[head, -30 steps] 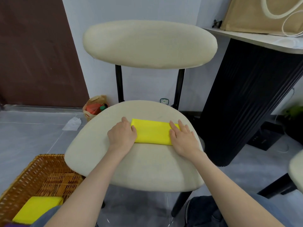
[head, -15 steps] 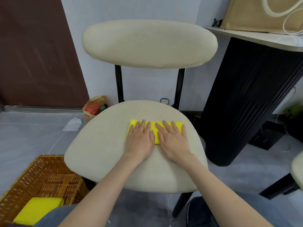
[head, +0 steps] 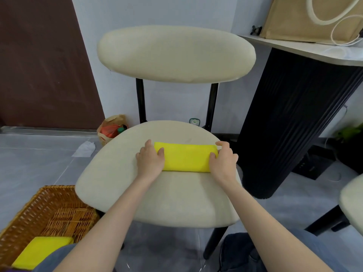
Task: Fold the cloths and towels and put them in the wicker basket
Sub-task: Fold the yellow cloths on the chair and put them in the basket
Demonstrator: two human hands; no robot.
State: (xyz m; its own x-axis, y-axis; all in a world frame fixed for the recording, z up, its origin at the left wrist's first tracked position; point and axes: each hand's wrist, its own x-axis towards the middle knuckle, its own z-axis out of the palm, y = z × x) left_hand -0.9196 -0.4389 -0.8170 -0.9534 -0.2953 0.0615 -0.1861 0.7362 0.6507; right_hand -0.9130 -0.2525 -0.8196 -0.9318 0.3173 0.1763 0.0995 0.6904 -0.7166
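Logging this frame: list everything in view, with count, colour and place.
cloth on the seat: one, yellow, folded, on the chair seat between the hands
cloth in the basket: one, yellow, folded, at the basket's near end
wicker basket: one, brown, floor, lower left
chair: one, cream with black legs, centre
second chair: one, cream, right edge, partly in view
table: one, black ribbed base and pale top, right
tote bag: one, tan with white handles, on the table
paper bag: one, brown, floor behind the chair
left hand: one, grips the seat cloth's left end
right hand: one, grips its right end
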